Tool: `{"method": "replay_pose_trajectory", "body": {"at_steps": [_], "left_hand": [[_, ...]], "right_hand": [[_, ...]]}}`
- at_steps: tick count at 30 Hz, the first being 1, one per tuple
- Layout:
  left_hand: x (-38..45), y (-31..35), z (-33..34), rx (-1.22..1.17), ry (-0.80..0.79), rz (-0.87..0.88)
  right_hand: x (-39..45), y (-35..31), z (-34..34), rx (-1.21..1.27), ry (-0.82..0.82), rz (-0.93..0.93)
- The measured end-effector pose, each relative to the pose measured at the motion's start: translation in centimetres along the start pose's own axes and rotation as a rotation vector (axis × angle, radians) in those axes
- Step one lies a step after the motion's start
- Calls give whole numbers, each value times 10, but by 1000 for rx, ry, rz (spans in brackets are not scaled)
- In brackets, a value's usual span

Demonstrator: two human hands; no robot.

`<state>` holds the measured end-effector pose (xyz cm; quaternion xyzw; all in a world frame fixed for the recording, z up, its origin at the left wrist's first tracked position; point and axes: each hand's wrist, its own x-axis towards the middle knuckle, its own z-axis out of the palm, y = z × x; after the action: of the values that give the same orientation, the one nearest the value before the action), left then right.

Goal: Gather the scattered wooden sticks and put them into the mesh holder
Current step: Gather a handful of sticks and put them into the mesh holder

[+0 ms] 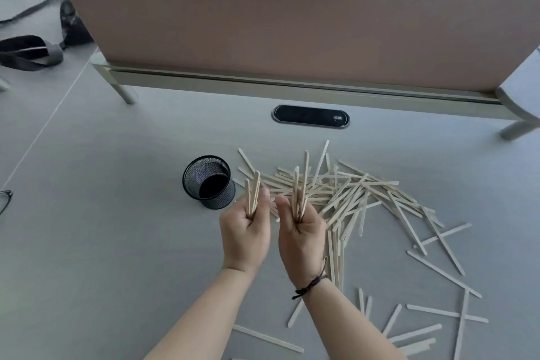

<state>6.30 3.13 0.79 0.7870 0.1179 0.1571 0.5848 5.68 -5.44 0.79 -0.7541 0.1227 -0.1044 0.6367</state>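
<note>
A black mesh holder [209, 183] stands upright on the grey desk, and I see no sticks inside it. To its right lies a wide scatter of pale wooden sticks [350, 199], reaching down to the desk's near edge. My left hand [244, 231] grips a small bunch of sticks [253, 193] that point upward, just right of the holder. My right hand [302, 235], a dark cord bracelet on its wrist, grips another upright bunch [301, 184] over the pile. The two hands are side by side.
A brown divider panel [292, 32] on a metal frame closes off the back of the desk. A black oval cable port [311, 116] sits in front of it. A black bag with straps [35, 50] lies at far left, and glasses [4, 200] at the left edge.
</note>
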Motion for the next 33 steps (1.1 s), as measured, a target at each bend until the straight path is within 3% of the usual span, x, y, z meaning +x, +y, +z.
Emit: {"method": "replay_pose_trajectory", "body": {"at_steps": [5, 12, 26, 33], "left_hand": [[7, -9, -1, -62, 26, 94], [11, -24, -2, -98, 45, 256], [-7, -71, -6, -15, 132, 82], [-5, -51, -16, -65, 129, -94]], "right_hand": [[2, 6, 8, 63, 59, -22], [4, 21, 18, 176, 12, -176], [-8, 52, 29, -56, -21, -93], [-2, 29, 35, -84, -94, -21]]}}
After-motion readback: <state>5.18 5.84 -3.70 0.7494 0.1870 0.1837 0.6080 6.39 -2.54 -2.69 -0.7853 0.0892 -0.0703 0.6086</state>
